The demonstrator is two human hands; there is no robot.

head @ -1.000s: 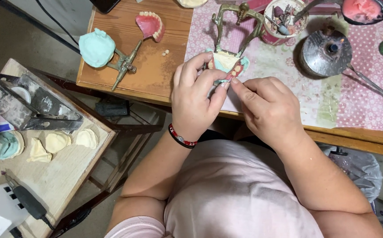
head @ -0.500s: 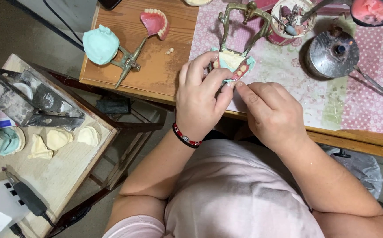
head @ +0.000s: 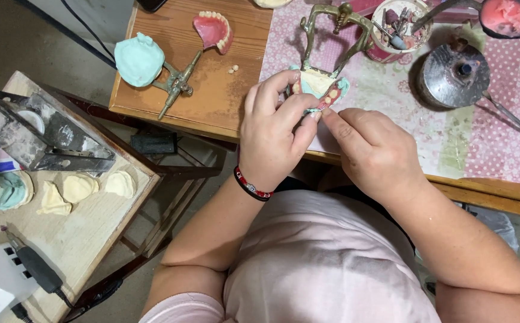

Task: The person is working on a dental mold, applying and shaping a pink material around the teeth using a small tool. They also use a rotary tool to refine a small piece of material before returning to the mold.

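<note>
Pink wax and pale teeth show on the denture model [head: 323, 90] that sits in a brass articulator [head: 335, 27] at the near edge of the wooden table [head: 212, 101], and that is where I see both hands working. My left hand [head: 275, 140] curls round the front of the model, fingers pinched narrow against it, while my right hand [head: 376, 155] presses its fingertips in close at the same spot; something thin seems to sit between them, but I cannot tell what it is. I judge the risk lies in that tight pinch: too much push could shift a tooth in the soft wax, or nudge the whole frame toward the table edge just below it. Two loose teeth [head: 232, 70] lie on the bare wood and could easily be swept off by a wrist. Farther left rests a second articulator with a teal cast [head: 139, 58] and a pink denture base [head: 213, 30]. A metal burner [head: 454, 75] and a cup of tools [head: 399, 27] stand on the patterned cloth [head: 481, 137]. Down to the left, a low side table [head: 80, 233] carries plaster casts [head: 79, 186] and a dark handpiece [head: 35, 269].
</note>
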